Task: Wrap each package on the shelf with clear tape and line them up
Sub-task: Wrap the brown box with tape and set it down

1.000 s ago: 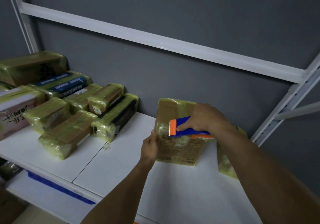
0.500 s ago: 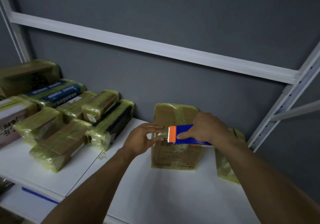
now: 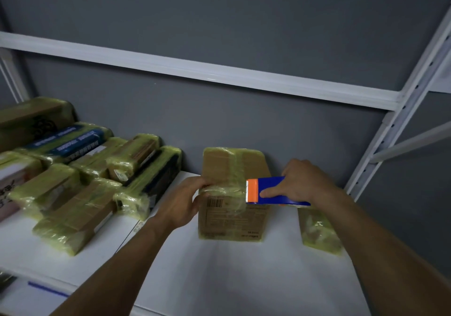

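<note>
Head view: a cardboard package [image 3: 233,193] stands upright on the white shelf board [image 3: 219,279], close to the grey back wall [image 3: 219,125].
Left hand: the left hand [image 3: 181,204] is closed around the package's left edge, steadying it.
Right hand: the right hand [image 3: 301,181] grips a blue tape dispenser [image 3: 273,191], whose orange blade end touches the package's front face.
Tape: a clear band [image 3: 229,191] already crosses the package's middle, bunched and wrinkled.
Risk, tipping: a hard pull to the right would likely tilt the tall package unless the left hand braces it.
Risk, tape: slack at the blade could let the film fold on itself and stick crookedly.
Risk, neighbour: another wrapped parcel [image 3: 319,232] lies just right of the package, where a swinging forearm could knock it.
Surface: smooth white board, probably slippery.
Room: wrapped packages [image 3: 80,181] crowd together well left of the package; a white rack upright [image 3: 400,120] rises to its right.
</note>
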Available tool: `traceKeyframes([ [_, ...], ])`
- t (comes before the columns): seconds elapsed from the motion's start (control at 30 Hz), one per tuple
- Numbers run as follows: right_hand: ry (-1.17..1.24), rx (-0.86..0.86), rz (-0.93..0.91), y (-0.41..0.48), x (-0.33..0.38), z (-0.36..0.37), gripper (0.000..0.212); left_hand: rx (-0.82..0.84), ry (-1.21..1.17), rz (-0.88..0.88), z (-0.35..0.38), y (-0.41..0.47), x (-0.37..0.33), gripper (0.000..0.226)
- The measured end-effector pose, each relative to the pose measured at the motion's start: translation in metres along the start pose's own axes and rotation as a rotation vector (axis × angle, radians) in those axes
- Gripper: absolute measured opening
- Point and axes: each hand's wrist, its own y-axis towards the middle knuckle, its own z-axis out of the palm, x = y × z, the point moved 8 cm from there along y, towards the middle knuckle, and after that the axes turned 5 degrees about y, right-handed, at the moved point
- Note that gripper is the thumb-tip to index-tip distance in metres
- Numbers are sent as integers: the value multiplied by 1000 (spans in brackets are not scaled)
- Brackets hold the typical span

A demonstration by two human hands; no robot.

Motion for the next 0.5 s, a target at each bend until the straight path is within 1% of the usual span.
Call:
traceKeyframes([
  [0.07, 4, 3, 7, 1, 0, 3, 75, 93, 185, 25, 7, 0, -5, 48],
  [0.1, 7, 9, 9, 1, 0, 4, 75, 109, 236, 5, 8, 1, -6, 48],
  [0.13, 11, 18, 11, 2, 1, 5, 75, 100, 234, -30, 5, 1, -7, 43],
  [0.2, 24, 29, 21, 3, 1, 6, 72, 52, 253, -16, 0, 7, -18, 35],
  [0.27, 23, 36, 23, 3, 1, 6, 71, 52, 317, 7, 1, 17, -30, 43],
  [0.3, 19, 40, 25, 2, 1, 5, 71, 58, 322, 19, 4, 23, -35, 45],
  [0.4, 8, 54, 27, 1, 0, 6, 71, 135, 297, 52, 21, 30, -46, 41],
  [0.43, 9, 60, 27, 1, 0, 7, 71, 148, 277, 32, 25, 30, -45, 40],
  [0.5, 18, 71, 32, 1, -1, 10, 72, 143, 203, -98, 25, 32, -40, 33],
])
